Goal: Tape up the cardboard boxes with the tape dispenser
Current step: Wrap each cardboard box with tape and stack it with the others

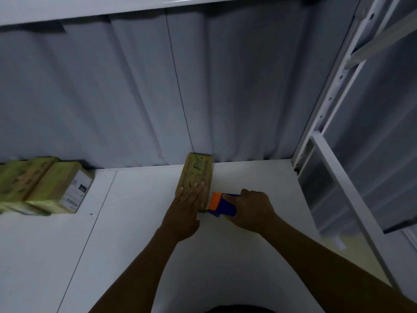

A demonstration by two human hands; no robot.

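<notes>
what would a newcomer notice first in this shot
The orange and blue tape dispenser stands out on the white table, gripped by the right hand at the near end of a cardboard box. The left hand lies flat on that box, and more boxes sit far left.

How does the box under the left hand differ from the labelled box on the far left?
The centre box lies alone, pressed by the left hand, with the tape dispenser in the right hand at its near end; the labelled box is untouched, beside other boxes. The labelled box shows a white label on its end; the centre box shows none. Both are printed brown cardboard on the table.
</notes>
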